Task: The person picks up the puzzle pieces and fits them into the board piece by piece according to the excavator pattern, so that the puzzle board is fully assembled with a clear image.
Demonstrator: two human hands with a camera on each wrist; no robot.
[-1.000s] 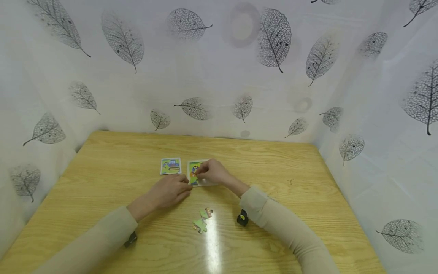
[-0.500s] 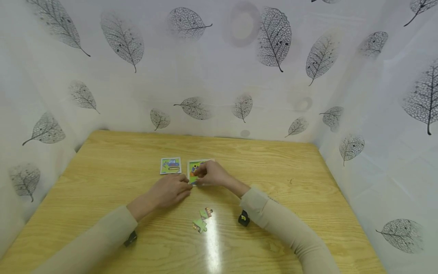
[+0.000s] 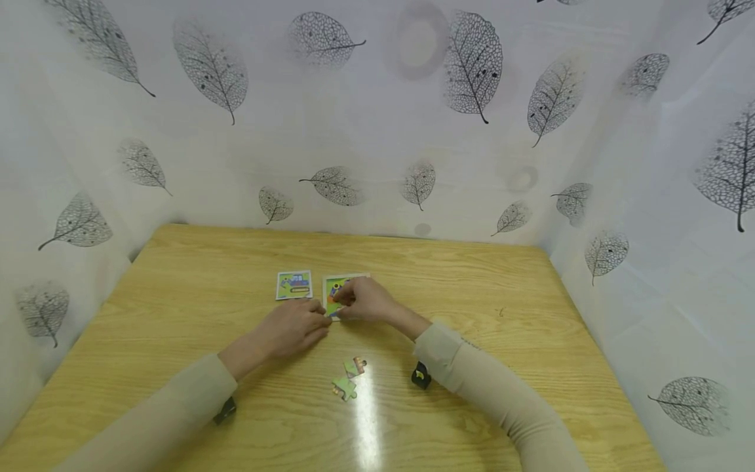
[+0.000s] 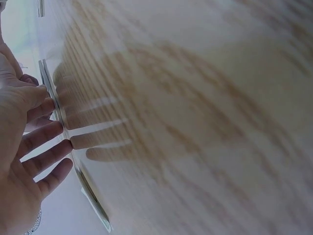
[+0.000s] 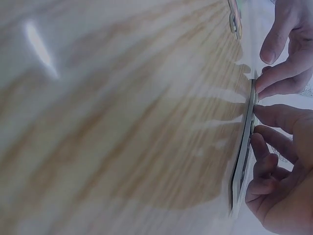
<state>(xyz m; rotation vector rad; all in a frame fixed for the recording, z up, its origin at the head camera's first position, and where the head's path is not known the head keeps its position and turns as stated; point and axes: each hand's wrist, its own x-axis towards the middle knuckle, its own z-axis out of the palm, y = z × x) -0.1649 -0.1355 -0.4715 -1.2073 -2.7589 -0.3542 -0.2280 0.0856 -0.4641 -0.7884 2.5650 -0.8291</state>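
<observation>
A small picture puzzle board (image 3: 328, 283) with a pale frame and a green picture lies at the table's middle, partly hidden by hands. My right hand (image 3: 371, 300) is over it, thumb and index finger set apart around a puzzle piece on the board, which they mostly hide. The right wrist view shows the other right fingers (image 5: 264, 186) curled. My left hand (image 3: 295, 328) rests at the board's near left corner, with its fingers (image 4: 44, 134) extended against the edge. Loose green and orange puzzle pieces (image 3: 345, 385) lie nearer to me.
A finished-looking square picture (image 3: 294, 284) of a blue digger lies left of the board. Black wrist devices (image 3: 421, 376) sit under both sleeves. A pale curtain (image 3: 377, 118) with leaf prints surrounds the wooden table (image 3: 483, 314) at the back and sides.
My right thumb and index finger have spread apart over the board and shifted slightly toward me. My left hand and the loose pieces stay where they were.
</observation>
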